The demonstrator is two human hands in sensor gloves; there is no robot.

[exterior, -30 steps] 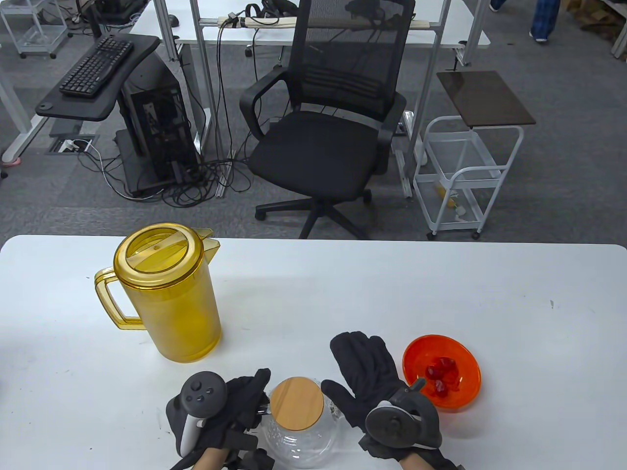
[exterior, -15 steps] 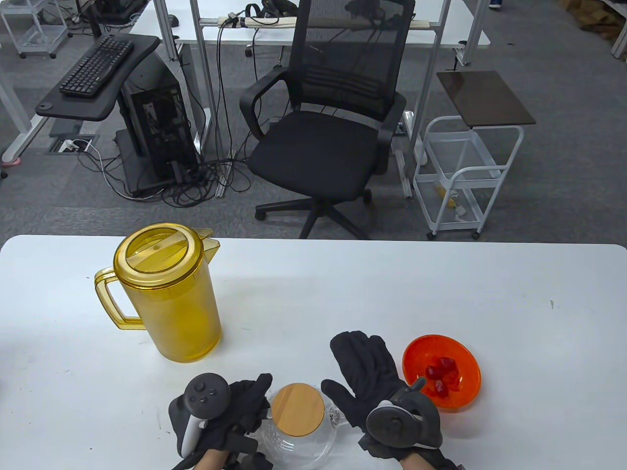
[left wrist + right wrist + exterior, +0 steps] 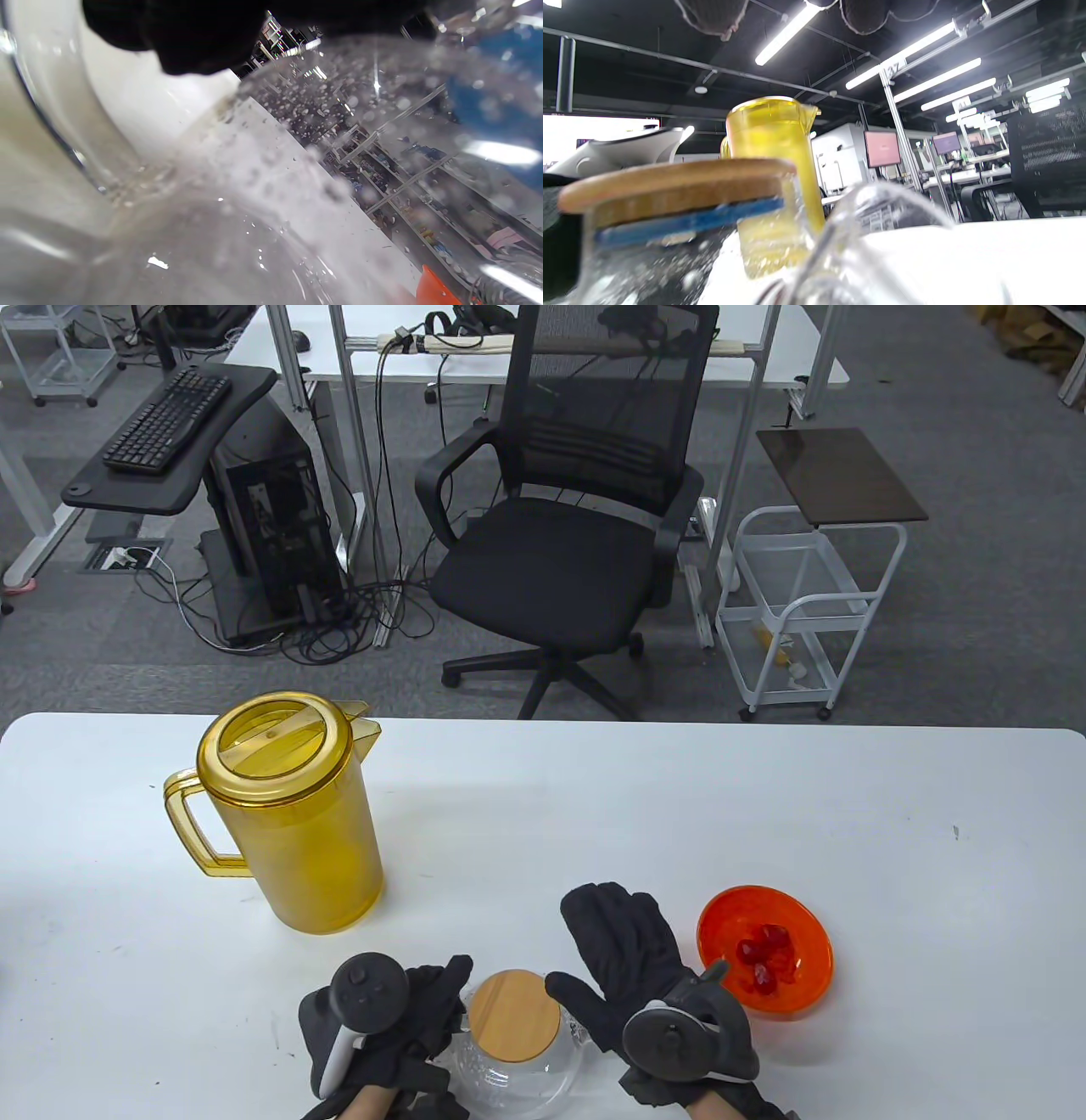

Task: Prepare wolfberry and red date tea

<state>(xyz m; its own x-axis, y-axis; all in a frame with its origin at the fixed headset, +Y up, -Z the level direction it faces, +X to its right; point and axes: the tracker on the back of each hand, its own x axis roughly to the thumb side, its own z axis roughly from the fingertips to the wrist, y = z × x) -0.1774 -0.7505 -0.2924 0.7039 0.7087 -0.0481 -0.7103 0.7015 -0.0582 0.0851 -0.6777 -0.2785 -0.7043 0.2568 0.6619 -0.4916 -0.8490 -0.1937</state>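
Note:
A glass teapot (image 3: 517, 1073) with a round wooden lid (image 3: 515, 1016) stands at the table's near edge. My left hand (image 3: 424, 1010) grips the teapot at its left side, fingers curled by the handle. The left wrist view shows the wet glass wall (image 3: 297, 169) very close, under my gloved fingers (image 3: 191, 34). My right hand (image 3: 607, 954) lies open and flat just right of the teapot, thumb near the glass, holding nothing. An orange bowl (image 3: 802, 984) with several red pieces (image 3: 764, 954) sits right of that hand. The right wrist view shows the lid (image 3: 670, 182) side-on.
A tall yellow lidded pitcher (image 3: 288, 814) stands at the left, handle pointing left; it also shows in the right wrist view (image 3: 772, 169). The white table (image 3: 679, 797) ends at a far edge, with an office chair (image 3: 560, 560) and a white cart (image 3: 806, 619) beyond.
My left hand and the teapot have shifted slightly toward the near edge. My right hand has slid a little to the left, closer to the teapot.

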